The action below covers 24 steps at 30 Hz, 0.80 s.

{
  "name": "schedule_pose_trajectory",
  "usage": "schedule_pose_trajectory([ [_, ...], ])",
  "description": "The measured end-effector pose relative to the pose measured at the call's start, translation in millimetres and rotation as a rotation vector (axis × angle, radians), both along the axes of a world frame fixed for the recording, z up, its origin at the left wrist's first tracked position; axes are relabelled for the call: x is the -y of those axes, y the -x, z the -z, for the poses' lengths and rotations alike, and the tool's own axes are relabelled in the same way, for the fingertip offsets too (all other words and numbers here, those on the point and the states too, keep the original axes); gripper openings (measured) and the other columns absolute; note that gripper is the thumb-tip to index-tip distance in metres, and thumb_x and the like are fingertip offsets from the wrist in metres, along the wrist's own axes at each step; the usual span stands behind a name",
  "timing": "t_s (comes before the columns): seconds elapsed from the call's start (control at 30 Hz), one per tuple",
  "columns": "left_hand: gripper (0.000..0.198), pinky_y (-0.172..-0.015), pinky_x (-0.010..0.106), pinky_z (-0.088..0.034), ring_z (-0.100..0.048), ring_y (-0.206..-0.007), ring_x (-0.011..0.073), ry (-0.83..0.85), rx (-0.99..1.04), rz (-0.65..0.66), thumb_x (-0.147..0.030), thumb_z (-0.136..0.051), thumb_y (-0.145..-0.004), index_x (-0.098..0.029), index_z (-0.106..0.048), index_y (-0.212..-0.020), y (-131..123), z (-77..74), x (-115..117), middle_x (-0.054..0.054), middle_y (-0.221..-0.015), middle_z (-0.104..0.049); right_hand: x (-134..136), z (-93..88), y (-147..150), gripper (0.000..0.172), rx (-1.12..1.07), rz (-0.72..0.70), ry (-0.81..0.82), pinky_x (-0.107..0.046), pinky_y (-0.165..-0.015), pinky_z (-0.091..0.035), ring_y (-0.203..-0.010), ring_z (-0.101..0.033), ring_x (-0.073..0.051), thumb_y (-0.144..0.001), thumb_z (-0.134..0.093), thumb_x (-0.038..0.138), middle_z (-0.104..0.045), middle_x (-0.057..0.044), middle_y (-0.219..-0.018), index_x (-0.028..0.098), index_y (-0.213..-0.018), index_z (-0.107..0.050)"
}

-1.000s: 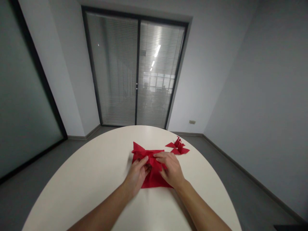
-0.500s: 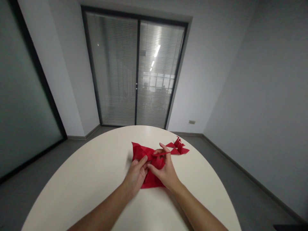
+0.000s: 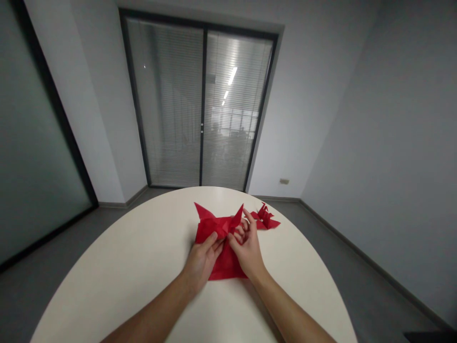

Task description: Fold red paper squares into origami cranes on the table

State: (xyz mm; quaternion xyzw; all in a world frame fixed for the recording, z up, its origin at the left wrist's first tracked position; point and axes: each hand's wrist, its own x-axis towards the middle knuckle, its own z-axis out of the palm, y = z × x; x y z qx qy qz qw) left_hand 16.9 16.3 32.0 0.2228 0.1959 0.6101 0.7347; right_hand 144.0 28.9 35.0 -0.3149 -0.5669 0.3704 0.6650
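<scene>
A partly folded red paper sheet (image 3: 225, 264) lies on the white round table (image 3: 143, 267) in front of me. My left hand (image 3: 203, 259) presses down on the sheet's left part, fingers together on the paper. My right hand (image 3: 247, 247) pinches a pointed flap of the same sheet between thumb and fingers and holds it raised above the table. A finished red origami crane (image 3: 265, 217) sits just beyond my right hand, apart from it.
The table's far edge curves close behind the paper. Past it are grey floor, a glass double door with blinds (image 3: 202, 105), a dark glass wall on the left (image 3: 32, 143) and a plain grey wall on the right.
My right hand went from lying flat on the sheet to pinching a flap and lifting it upright. The left hand stayed pressed on the paper. The crane has not moved.
</scene>
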Motion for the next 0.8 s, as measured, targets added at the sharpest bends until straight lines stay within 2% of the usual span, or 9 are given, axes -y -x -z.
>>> schedule_pose_trajectory([
  [0.13, 0.030, -0.111, 0.042, -0.041, -0.066, -0.112, 0.0279, -0.006, -0.001, 0.032, -0.029, -0.087, -0.066, -0.013, -0.077, -0.089, -0.9, 1.5, 1.2, 0.011, -0.100, -0.077, -3.9, 3.0, 0.7, 0.058, 0.001, -0.026, 0.032, -0.032, -0.090, -0.056, -0.102, -0.066, -0.018, -0.078, -0.072, 0.023, -0.064, -0.006, -0.114, 0.029, -0.130, -0.046],
  [0.27, 0.030, -0.111, 0.042, -0.041, -0.067, -0.110, 0.0265, -0.013, -0.008, 0.005, -0.028, -0.086, -0.069, -0.013, -0.076, -0.093, -1.4, -0.8, 2.6, 0.011, -0.103, -0.077, -5.1, 1.6, -2.6, 0.050, -0.023, -0.053, 0.071, -0.030, -0.083, -0.056, -0.091, -0.068, -0.017, -0.080, -0.071, 0.028, -0.069, -0.003, -0.099, 0.027, -0.126, -0.052],
  [0.47, 0.030, -0.111, 0.042, -0.041, -0.068, -0.109, 0.0262, -0.010, -0.004, -0.068, -0.026, -0.084, -0.070, -0.013, -0.075, -0.095, -1.9, -4.4, 2.1, 0.011, -0.103, -0.077, -2.4, -8.4, -9.4, 0.048, -0.032, -0.200, 0.127, -0.038, -0.092, -0.052, -0.095, -0.068, -0.020, -0.083, -0.072, 0.037, -0.073, -0.004, -0.102, 0.027, -0.126, -0.053],
  [0.57, 0.024, -0.110, 0.043, -0.041, -0.068, -0.108, 0.0262, 0.003, 0.011, -0.082, -0.025, -0.083, -0.072, -0.013, -0.074, -0.091, -1.2, -4.6, 0.2, 0.011, -0.102, -0.077, -2.0, -9.6, -12.6, 0.047, -0.063, -0.263, 0.168, -0.039, -0.087, -0.053, -0.089, -0.068, -0.022, -0.082, -0.074, 0.041, -0.074, -0.003, -0.097, 0.027, -0.124, -0.056],
  [0.7, 0.016, -0.110, 0.040, -0.042, -0.070, -0.103, 0.0222, 0.084, 0.050, -0.010, -0.028, -0.070, -0.087, -0.012, -0.073, -0.089, 2.2, -6.5, -3.2, 0.012, -0.101, -0.077, -4.7, -5.4, -17.1, 0.033, -0.065, -0.262, 0.212, -0.031, -0.073, -0.053, -0.076, -0.065, -0.018, -0.084, -0.071, 0.043, -0.072, -0.002, -0.087, 0.025, -0.112, -0.065],
  [0.8, 0.033, -0.109, 0.036, -0.042, -0.070, -0.101, 0.0203, 0.122, 0.054, 0.055, -0.032, -0.051, -0.099, -0.009, -0.074, -0.092, 4.9, -9.3, -4.1, 0.015, -0.103, -0.076, -6.4, -2.9, -18.3, 0.029, -0.079, -0.223, 0.203, -0.029, -0.071, -0.051, -0.075, -0.062, -0.016, -0.085, -0.070, 0.043, -0.069, -0.001, -0.088, 0.024, -0.106, -0.065],
])
